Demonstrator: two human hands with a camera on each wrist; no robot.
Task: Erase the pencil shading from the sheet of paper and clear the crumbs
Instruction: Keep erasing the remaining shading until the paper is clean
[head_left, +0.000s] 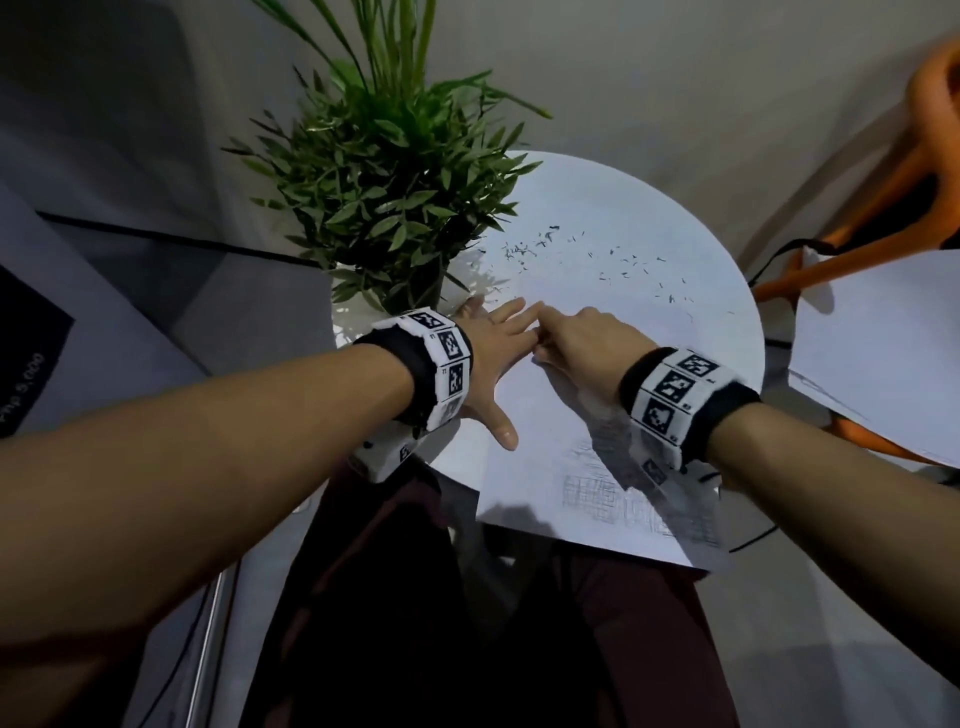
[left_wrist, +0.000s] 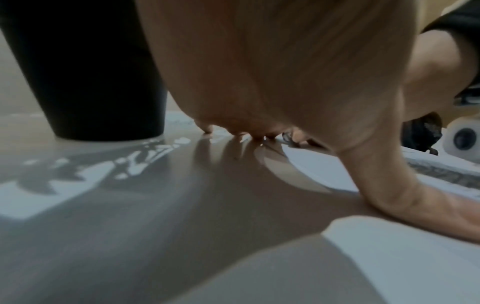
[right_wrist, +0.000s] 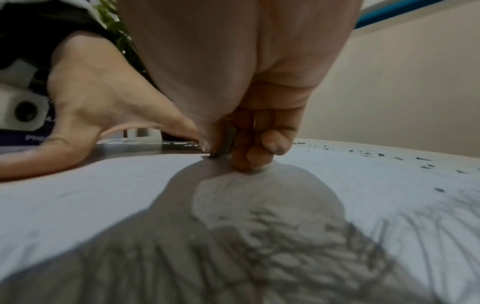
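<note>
The round white surface (head_left: 691, 218) carries a white sheet of paper (head_left: 535, 467) that lies across its near half, with one corner overhanging the near edge. Grey pencil shading (head_left: 613, 493) covers the part of the sheet closest to the near edge; in the right wrist view it shows as crossed strokes in the foreground.

The left hand (head_left: 493, 358) lies flat, palm down, near the left edge of the surface. Its fingers are straight and spread, pointing toward the far edge, and its thumb (head_left: 501, 431) is splayed toward the near edge and rests on the sheet. It grasps nothing; it presses on the paper and the surface.

The right hand (head_left: 582, 348) is lowered onto the sheet near the middle of the surface, just beside the left fingertips. Its forearm runs in from the near right. The fingers (right_wrist: 262, 156) are curled downward and, together with the thumb, pinch a small white eraser (right_wrist: 265, 169), of which only a pale sliver shows beneath the fingertips, touching the paper. The rest of the eraser is hidden by the hand.

Dark eraser crumbs (head_left: 597, 254) are scattered over the far half of the surface, thickest toward the far left and thinning toward the right edge.

A green leafy plant in a dark tapered pot (left_wrist: 88, 72) stands at the left edge of the surface, close to the left hand. Both wrists wear black bands with black-and-white coded markers (head_left: 670, 384). An orange chair (head_left: 883, 197) stands off the right edge.
</note>
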